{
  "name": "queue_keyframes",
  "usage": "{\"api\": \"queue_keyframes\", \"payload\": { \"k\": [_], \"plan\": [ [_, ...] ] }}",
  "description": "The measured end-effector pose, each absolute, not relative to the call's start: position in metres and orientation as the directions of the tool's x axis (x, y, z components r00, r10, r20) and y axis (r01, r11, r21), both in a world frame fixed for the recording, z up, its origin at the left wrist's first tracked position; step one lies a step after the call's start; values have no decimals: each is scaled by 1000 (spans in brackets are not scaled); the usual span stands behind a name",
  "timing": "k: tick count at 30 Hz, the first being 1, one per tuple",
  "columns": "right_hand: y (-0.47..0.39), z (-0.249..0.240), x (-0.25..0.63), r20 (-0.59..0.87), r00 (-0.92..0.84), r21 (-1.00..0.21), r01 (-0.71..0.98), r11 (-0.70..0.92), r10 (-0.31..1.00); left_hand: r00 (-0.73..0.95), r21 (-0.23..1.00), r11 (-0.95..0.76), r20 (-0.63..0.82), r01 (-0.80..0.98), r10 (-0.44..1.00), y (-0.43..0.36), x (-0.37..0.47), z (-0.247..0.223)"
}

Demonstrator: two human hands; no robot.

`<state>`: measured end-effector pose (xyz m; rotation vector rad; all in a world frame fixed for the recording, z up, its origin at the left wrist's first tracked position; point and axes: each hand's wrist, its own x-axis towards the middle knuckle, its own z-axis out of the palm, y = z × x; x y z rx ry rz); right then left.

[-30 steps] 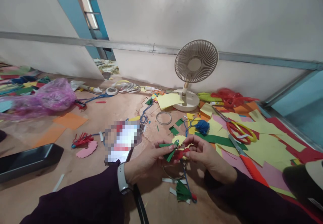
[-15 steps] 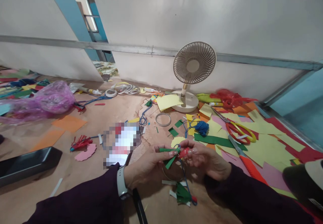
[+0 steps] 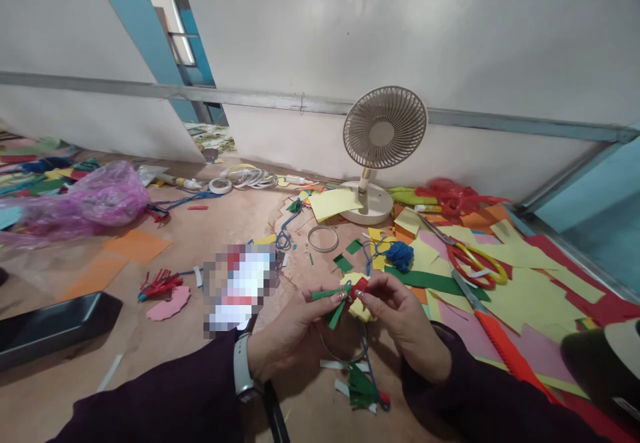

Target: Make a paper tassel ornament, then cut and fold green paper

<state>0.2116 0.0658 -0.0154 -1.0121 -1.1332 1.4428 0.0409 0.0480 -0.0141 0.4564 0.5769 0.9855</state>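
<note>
Between finger and thumb, my left hand (image 3: 310, 313) pinches a green paper tassel (image 3: 338, 310) whose cut strips fan out to the left. My right hand (image 3: 403, 320) grips a small red paper piece (image 3: 358, 288) at the tassel's head, where a loop of blue cord shows. Beneath my hands a thin ring (image 3: 327, 350) lies on the table, partly hidden. Blue cord runs down from there to a second green fringed tassel (image 3: 363, 386) with a red end, beside white paper strips (image 3: 340, 364). Yellow scalloped paper (image 3: 361, 308) lies just behind my fingers.
A desk fan (image 3: 385, 130) stands at the back. Scissors (image 3: 475, 260) and an orange-handled cutter (image 3: 505, 346) rest among coloured papers on the right. A phone (image 3: 243, 286), a black case (image 3: 57, 330) and a pink plastic bag (image 3: 107, 196) are on the left. Blue yarn (image 3: 400, 254) lies behind my right hand.
My right hand has turned and drawn slightly back, its fingers shifting on the red paper piece. My left hand keeps its pinch on the green tassel.
</note>
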Motion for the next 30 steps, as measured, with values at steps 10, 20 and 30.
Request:
{"api": "queue_keyframes", "payload": {
  "k": [10,20,30],
  "plan": [
    [67,-21,214,125,-180,-986,-128,103,976,429,590,508,-282,-628,858,51,39,-14],
    [67,-21,215,62,-176,-979,-201,26,982,418,516,475,-232,-713,878,56,35,-17],
    [61,-22,218,-85,-332,-914,-348,-206,939,435,518,462,-183,-720,882,52,33,-12]
  ]
}}
